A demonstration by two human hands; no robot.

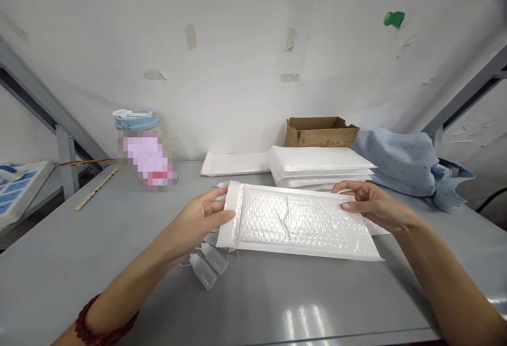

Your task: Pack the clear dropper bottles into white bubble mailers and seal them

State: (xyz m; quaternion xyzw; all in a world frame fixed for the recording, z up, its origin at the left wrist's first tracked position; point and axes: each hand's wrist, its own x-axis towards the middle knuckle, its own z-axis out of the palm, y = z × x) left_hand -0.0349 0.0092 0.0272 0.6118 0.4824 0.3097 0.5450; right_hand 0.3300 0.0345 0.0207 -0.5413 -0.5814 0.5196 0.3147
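Note:
A white bubble mailer is held up flat above the grey table, its flap end to the left. My left hand pinches that flap end, thumb on the front face. At the other end, my right hand grips the upper edge between thumb and fingers. Just below my left hand, two small translucent plastic bottles with thin white cords lie on the table, partly hidden by the hand and mailer. Behind the held mailer rises a stack of white bubble mailers, partly covered by it.
More flat white mailers lie left of the stack. An open cardboard box and a bundled blue cloth stand behind and right. At the back left are a blue-lidded container and a thin strip. Metal posts flank the table.

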